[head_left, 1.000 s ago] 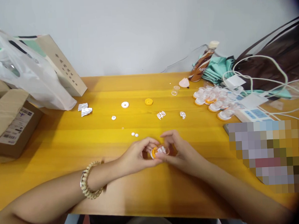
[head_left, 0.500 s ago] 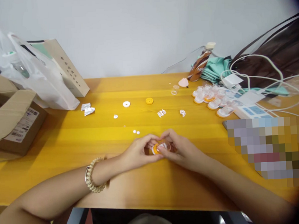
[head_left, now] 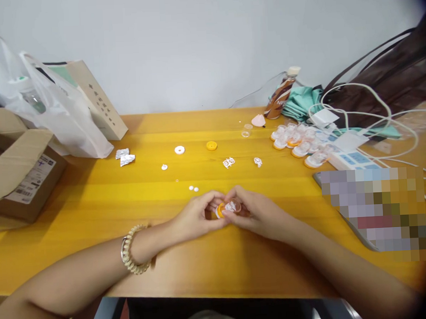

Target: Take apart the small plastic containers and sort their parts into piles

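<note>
Between my two hands is a small clear plastic capsule [head_left: 230, 206] with an orange and white base and white parts inside. My left hand [head_left: 198, 214] has its fingers closed on the base end. My right hand [head_left: 256, 209] grips the clear dome end with thumb and fingers. Ahead of the hands lie two small white discs [head_left: 193, 188], a small white round part [head_left: 164, 167], a white ring [head_left: 179, 150], an orange ring-shaped base [head_left: 211, 145], and white openwork pieces [head_left: 229, 163]. Another white openwork piece [head_left: 258, 162] lies to their right.
Several finished-looking clear capsules [head_left: 298, 143] cluster at right beside a power strip [head_left: 352, 158] and white cables. A tablet-like device [head_left: 339, 207], partly blurred, lies nearer. A brown bottle [head_left: 280, 96] stands behind. At left are a cardboard box [head_left: 24, 179], a white bag [head_left: 71, 124] and foil pieces [head_left: 126, 159].
The capsule has turned slightly in my fingers, so more of its clear dome shows. Both hands keep their hold, and the camera view has shifted a little.
</note>
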A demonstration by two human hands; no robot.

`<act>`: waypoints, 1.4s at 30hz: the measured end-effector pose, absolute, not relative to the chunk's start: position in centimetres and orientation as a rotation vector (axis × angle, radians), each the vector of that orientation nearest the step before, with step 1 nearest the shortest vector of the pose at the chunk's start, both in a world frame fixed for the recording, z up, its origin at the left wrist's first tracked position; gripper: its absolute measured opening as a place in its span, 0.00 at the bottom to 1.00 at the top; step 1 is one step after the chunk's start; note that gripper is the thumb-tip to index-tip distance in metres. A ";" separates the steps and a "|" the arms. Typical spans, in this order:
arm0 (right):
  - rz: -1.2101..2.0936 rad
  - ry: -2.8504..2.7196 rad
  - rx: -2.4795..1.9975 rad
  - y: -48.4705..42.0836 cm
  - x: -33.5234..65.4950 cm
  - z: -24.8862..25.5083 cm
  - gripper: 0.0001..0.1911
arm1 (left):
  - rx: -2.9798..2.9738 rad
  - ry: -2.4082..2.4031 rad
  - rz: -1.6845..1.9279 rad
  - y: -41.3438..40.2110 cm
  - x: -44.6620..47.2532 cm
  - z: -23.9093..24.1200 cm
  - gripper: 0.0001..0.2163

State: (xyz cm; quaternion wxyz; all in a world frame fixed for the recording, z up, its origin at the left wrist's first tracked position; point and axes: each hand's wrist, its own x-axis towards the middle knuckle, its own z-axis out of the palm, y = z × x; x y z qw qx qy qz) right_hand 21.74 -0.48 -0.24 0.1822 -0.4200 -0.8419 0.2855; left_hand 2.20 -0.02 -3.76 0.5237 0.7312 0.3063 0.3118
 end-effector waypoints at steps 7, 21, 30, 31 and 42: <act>0.808 -2.340 -1.139 -0.4 21.9 0.0 0.08 | 1.746 0.731 0.738 -0.1 2.2 -3.6 0.17; 0.747 -2.408 -1.097 -0.4 21.5 -0.2 0.11 | 1.693 0.700 0.754 -0.3 2.3 -4.0 0.19; 0.867 -2.424 -0.880 -0.1 22.2 0.4 0.14 | 1.597 0.701 0.766 -0.3 2.4 -3.9 0.21; 0.874 -2.410 -0.888 -0.1 22.1 0.4 0.17 | 1.593 0.702 0.776 -0.3 2.4 -3.9 0.23; 0.858 -2.293 -1.097 -0.3 21.7 -0.8 0.26 | 1.604 0.683 0.804 -0.3 2.4 -3.9 0.24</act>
